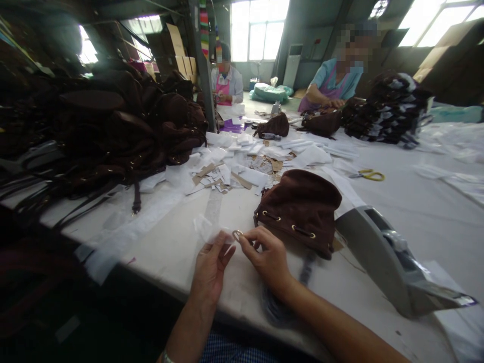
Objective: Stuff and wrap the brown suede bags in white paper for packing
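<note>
Above the near edge of the table, my left hand (210,267) pinches a thin translucent white piece (204,227), paper or plastic, I cannot tell which. Close to its fingertips, my right hand (267,254) grips a small gold-coloured ring (237,235) between thumb and index finger. Just beyond the right hand a dark brown drawstring bag (302,201) with gold eyelets lies on its side. A blurred dark strap (307,269) lies partly behind my right forearm.
A grey tape dispenser (378,257) stands at right, with yellow-handled scissors (370,175) behind it. White and brown paper scraps (223,176) litter the middle. Brown bags (132,121) are heaped at left. Two co-workers (328,83) (228,83) work across the table.
</note>
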The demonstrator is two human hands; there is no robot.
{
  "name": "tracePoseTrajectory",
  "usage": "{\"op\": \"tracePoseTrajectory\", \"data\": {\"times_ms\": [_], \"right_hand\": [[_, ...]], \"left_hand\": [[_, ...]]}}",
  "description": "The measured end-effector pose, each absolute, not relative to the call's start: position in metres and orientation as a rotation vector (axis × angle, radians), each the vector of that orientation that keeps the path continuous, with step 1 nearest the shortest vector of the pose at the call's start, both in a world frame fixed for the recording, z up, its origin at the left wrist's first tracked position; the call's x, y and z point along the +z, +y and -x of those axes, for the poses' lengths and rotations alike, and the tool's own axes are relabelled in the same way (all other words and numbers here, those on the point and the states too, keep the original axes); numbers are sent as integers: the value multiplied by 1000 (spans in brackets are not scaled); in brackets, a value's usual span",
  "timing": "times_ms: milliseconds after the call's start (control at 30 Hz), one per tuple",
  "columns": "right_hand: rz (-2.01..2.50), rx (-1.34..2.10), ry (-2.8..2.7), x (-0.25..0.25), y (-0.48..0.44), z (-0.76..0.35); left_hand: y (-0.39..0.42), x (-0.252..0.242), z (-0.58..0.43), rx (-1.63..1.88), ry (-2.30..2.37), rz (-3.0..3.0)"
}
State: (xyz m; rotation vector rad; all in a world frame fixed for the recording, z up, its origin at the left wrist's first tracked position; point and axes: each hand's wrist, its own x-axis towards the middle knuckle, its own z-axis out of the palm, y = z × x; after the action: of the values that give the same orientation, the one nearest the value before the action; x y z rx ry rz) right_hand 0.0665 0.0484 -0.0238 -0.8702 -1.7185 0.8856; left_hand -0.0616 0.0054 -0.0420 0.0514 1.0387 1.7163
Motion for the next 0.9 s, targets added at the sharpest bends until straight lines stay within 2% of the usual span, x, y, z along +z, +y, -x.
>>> {"op": "tracePoseTrajectory", "data": {"times_ms": [900], "right_hand": [[832, 864, -1770, -26, 45, -65]], "left_hand": [[5, -41, 58, 1737, 1079, -112]]}}
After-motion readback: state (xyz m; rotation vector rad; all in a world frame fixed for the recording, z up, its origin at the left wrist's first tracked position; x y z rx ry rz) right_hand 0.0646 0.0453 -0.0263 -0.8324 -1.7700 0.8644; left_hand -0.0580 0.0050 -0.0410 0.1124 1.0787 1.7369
